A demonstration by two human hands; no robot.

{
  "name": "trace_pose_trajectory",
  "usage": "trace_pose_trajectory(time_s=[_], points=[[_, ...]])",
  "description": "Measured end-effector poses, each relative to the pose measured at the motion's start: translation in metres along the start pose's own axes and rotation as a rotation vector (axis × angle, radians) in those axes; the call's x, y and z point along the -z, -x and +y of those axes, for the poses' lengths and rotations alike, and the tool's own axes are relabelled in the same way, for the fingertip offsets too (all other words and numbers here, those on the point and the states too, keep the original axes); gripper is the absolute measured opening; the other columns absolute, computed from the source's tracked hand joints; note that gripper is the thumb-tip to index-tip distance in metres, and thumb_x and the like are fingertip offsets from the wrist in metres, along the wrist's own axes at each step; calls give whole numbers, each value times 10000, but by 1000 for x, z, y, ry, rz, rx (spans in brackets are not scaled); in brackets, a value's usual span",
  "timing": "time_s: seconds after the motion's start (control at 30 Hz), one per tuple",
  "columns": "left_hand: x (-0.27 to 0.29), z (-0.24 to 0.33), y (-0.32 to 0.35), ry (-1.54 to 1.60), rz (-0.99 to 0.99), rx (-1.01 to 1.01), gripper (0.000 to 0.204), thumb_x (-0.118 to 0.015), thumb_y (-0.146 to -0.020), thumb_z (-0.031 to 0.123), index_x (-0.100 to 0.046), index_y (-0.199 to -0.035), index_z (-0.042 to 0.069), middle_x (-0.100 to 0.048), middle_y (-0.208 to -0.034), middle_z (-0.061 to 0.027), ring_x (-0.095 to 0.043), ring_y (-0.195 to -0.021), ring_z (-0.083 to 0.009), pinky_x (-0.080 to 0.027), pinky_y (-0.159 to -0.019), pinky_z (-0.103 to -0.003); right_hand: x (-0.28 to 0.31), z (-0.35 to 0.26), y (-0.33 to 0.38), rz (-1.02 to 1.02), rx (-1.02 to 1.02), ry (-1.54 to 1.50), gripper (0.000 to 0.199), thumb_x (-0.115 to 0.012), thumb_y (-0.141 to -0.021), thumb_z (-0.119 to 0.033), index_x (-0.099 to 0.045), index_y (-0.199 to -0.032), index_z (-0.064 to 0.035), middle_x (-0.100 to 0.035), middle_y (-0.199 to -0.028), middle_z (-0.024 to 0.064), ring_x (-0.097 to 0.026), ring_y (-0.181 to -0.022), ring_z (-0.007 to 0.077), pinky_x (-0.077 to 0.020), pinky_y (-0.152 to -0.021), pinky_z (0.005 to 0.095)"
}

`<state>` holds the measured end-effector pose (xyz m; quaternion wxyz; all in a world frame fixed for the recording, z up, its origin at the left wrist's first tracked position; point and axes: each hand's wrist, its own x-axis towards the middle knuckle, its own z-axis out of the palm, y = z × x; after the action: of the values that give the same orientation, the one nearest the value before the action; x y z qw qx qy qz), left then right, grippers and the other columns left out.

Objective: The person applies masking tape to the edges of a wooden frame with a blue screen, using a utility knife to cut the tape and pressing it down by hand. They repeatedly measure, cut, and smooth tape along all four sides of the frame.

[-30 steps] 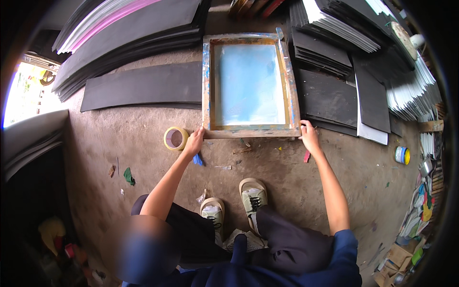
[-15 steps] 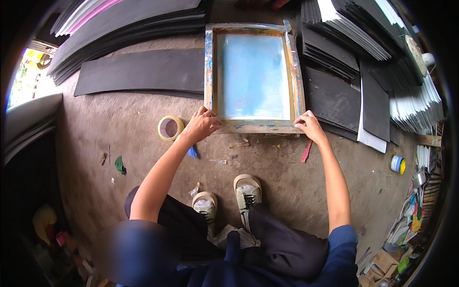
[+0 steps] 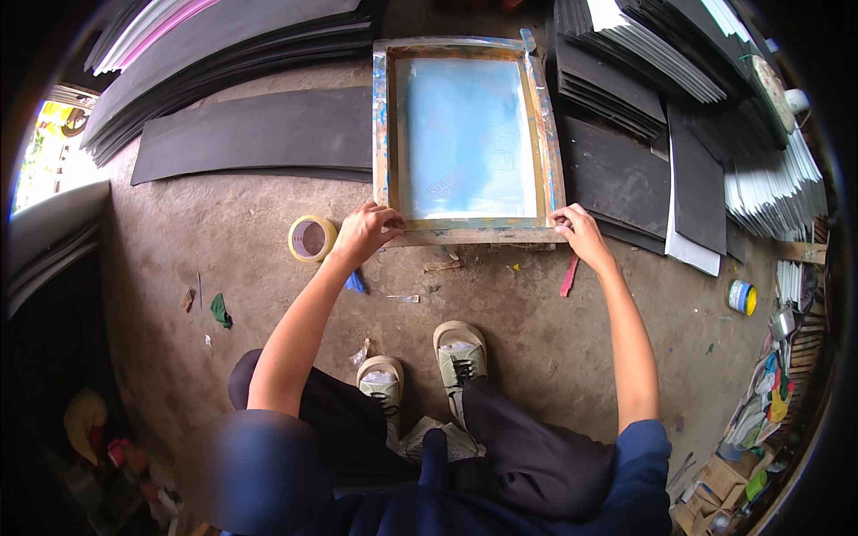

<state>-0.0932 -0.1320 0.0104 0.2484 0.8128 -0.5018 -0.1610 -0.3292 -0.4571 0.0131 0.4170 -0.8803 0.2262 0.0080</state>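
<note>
A: Near the shoes, what do the hands hold?
B: The left hand and right hand each close on a near corner of the frame, flat on the floor over black sheets.
A: Step?
B: Probably seating it; next calls for an even grip. Tape lies beside.

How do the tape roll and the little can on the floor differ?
The tape roll is a pale yellowish ring, open through the middle; the can is blue and yellow with a closed top. The roll lies close beside the left hand; the can sits far off to the right, near stacked sheets. Both are round and rest on the floor.
</note>
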Motion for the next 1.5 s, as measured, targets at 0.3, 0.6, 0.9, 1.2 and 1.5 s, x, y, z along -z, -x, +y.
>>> trace_pose_trajectory(time_s=[0.3, 0.6, 0.9, 1.2, 1.5], points=[[-3, -3, 2, -15, 22, -98, 162, -660, -739, 141, -613, -881, 80, -630, -833, -46, -573, -821, -213, -485, -746, -332, -8, 1, -3, 40, 2, 217, 125, -656, -724, -34, -588, -829, -26, -532, -849, 112, -564, -786, 287, -442, -691, 358], [-3, 9, 21, -152, 59, -182, 217, -609, -776, 96, -570, -987, 61, -583, -886, -77, -540, -878, -249, -474, -780, -348, -2, -25, 22, 139, 94, 45, 98, -593, -759, 5, -538, -840, 11, -574, -782, 156, -572, -753, 313, -439, -666, 370], [45, 40, 37, -58, 99, -109, 110, -609, -792, 133, -603, -847, 38, -590, -802, -93, -537, -831, -262, -454, -762, -362, 19, -51, 46, 286, 107, 61, 81, -608, -759, -2, -549, -815, 1, -590, -751, 128, -587, -690, 247, -446, -618, 328], [127, 123, 43, 103, 263, -146, 144, -661, -776, 141, -603, -864, 43, -577, -838, -103, -584, -811, -216, -479, -746, -325, 117, -127, 88, 448, 282, 29, 112, -689, -734, -93, -621, -814, -55, -590, -760, 11, -532, -656, 91, -426, -589, 236], [171, 179, 70, 219, 312, -47, 204, -691, -761, 140, -604, -911, 32, -652, -715, -113, -636, -651, -154, -495, -605, -261, 155, -166, 118, 453, 264, -131, 98, -671, -762, -90, -610, -827, -50, -627, -750, -7, -579, -718, 65, -442, -647, 217]])
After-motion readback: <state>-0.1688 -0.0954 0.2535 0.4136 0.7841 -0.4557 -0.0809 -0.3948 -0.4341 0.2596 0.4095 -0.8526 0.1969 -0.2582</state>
